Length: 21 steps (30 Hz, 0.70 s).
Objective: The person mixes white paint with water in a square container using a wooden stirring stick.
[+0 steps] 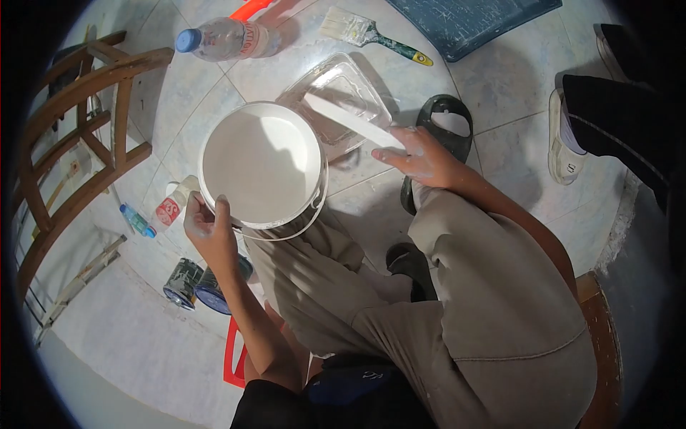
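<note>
My left hand [207,227] grips the rim of a white bucket [204,159], thumb over the edge. The bucket is tilted toward me, and its inside is white; a thin wire handle hangs down its near right side. In my right hand [421,156] is a flat white stick [350,121], held by one end and angled toward the bucket. White smears mark both hands. Beneath the stick lies a clear plastic container [364,89] with whitish residue, partly hidden behind the bucket.
A paintbrush [371,36], a blue tray [475,25] and a plastic water bottle [236,39] lie on the tiled floor. Wooden furniture [86,143] stands at left, near small bottles and paint cans [184,282]. Another person's shoe [564,143] is at right.
</note>
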Each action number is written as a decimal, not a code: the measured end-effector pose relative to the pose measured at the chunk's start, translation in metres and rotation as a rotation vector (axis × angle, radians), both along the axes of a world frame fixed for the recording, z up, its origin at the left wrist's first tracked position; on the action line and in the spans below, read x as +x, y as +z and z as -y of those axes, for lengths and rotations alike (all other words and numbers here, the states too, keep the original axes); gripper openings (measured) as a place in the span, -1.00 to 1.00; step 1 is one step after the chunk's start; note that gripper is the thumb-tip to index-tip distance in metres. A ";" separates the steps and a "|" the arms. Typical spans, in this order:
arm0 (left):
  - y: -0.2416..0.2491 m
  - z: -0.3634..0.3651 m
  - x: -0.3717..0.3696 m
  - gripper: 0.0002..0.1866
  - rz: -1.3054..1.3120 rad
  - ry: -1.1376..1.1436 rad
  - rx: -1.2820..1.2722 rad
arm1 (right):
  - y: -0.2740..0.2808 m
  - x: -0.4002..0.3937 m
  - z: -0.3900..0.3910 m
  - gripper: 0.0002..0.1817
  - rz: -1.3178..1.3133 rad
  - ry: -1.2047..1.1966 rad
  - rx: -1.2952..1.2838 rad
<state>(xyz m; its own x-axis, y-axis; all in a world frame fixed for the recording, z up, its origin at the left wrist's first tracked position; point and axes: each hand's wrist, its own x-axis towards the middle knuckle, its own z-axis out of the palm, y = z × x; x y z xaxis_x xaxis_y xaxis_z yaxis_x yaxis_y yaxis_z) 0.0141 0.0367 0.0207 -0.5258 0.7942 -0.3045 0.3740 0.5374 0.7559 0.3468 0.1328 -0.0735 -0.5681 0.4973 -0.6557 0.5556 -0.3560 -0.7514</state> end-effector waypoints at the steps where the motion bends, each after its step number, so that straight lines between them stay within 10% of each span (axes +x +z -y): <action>1: -0.002 0.001 -0.001 -0.92 -0.005 0.004 0.005 | 0.004 -0.001 -0.003 -0.55 0.018 -0.018 -0.046; 17: -0.007 0.020 -0.062 -0.84 0.157 0.173 0.054 | -0.046 -0.006 -0.023 -0.53 0.130 -0.250 0.905; 21: 0.005 0.022 -0.070 -0.78 0.133 0.195 0.005 | -0.058 -0.014 -0.026 -0.53 0.152 -0.152 0.733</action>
<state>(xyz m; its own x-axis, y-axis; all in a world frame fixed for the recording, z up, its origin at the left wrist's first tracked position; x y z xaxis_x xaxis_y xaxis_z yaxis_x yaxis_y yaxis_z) -0.0563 0.0145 0.0254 -0.6250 0.6833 -0.3775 0.1607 0.5858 0.7943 0.3325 0.1583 -0.1310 -0.3887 0.9008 -0.1933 0.6568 0.1238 -0.7439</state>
